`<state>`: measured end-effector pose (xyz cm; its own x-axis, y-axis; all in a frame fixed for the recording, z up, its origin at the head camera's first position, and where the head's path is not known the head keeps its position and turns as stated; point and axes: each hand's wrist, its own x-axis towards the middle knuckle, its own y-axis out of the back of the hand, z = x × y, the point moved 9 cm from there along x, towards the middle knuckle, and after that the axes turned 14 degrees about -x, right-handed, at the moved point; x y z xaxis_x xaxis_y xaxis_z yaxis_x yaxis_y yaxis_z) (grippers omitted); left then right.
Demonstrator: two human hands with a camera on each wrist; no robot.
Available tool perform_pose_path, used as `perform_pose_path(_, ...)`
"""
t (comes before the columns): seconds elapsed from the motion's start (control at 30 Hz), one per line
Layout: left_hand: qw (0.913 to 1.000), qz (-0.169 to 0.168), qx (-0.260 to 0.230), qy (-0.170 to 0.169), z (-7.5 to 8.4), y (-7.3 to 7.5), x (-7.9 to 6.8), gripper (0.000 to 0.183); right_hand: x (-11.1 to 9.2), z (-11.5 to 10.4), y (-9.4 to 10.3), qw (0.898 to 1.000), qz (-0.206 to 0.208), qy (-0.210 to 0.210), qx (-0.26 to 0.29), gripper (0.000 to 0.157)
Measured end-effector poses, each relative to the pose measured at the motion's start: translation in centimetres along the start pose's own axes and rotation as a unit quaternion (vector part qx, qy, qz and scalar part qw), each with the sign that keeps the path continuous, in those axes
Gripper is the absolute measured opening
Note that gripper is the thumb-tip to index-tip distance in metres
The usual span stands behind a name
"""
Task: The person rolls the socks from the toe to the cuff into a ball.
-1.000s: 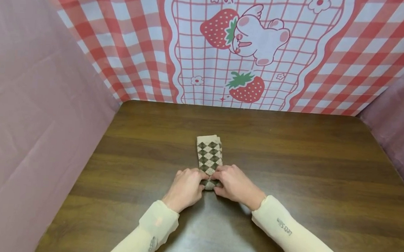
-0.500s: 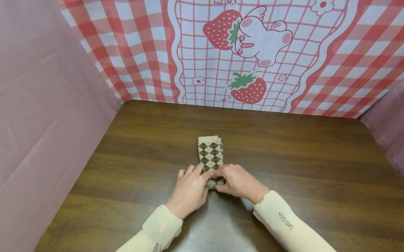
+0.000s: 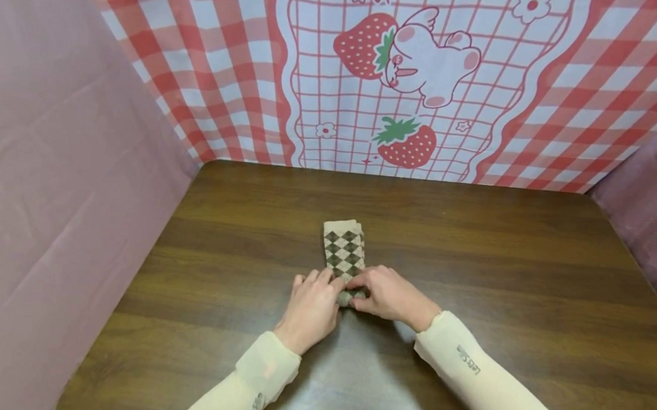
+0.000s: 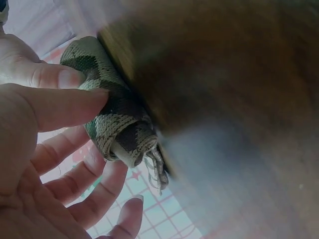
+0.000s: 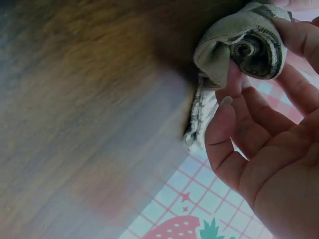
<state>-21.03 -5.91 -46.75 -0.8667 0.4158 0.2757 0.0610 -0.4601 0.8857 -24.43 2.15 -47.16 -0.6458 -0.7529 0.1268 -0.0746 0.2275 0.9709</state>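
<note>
A pair of argyle socks [image 3: 344,250], beige with dark green diamonds, lies lengthwise on the table with its cuff end away from me. The near end is wound into a roll [image 4: 117,104], whose spiral end faces the right wrist camera. My left hand [image 3: 309,307] holds the roll from the left, thumb on the near side and fingers on the far side. From the right, my right hand [image 3: 392,297] grips the other end of the roll between thumb and fingers. The two hands almost meet, and they cover part of the roll in the head view.
The brown wooden table [image 3: 500,259] extends around the socks. Behind it hangs a red-and-white checked curtain [image 3: 224,67] with strawberry prints. Pink cloth [image 3: 53,182] walls in the left side, with more on the right.
My left hand shifts slightly right and forward, and its fingers spread more over the roll. The right hand stays at the roll's right end. The roll sits slightly farther up the socks.
</note>
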Motion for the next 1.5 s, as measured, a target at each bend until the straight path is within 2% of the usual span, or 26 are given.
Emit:
perform_pose_path(0.23,0.9997,0.002,-0.015,0.021,-0.2,0.2,0.1,0.036,0.0,-0.3,0.2,1.000,-0.015,-0.004,0.015,0.027)
perform_pose_path(0.4,0.9994,-0.005,-0.018,0.030,-0.3,0.2,0.2,0.035,-0.5,-0.8,0.2,0.999,-0.002,-0.001,-0.046,0.029)
perform_pose_path(0.53,0.9990,-0.019,-0.013,0.038,-0.4,0.0,0.3,0.034,-0.8,-1.3,0.0,0.994,0.015,0.003,-0.112,0.038)
perform_pose_path(0.67,0.9982,-0.031,-0.021,0.046,-0.7,-0.2,0.4,0.031,-1.0,-1.7,0.0,0.989,0.047,0.013,-0.141,0.042)
perform_pose_path(0.83,0.9973,-0.031,-0.036,0.056,-1.0,-0.2,0.5,0.029,-1.0,-2.0,0.3,0.986,0.072,0.021,-0.148,0.039)
perform_pose_path(1.13,0.9971,-0.035,-0.039,0.056,-1.0,-0.4,0.7,0.026,-0.9,-1.8,0.5,0.987,0.061,0.020,-0.145,0.038)
perform_pose_path(1.37,0.9981,-0.024,-0.032,0.047,-1.2,0.0,0.7,0.025,-0.4,-1.8,0.8,0.988,0.073,0.036,-0.131,0.031)
perform_pose_path(1.5,0.9980,-0.001,-0.050,0.037,-1.1,0.3,0.5,0.022,-0.3,-1.6,0.6,0.990,0.071,0.041,-0.115,0.027)
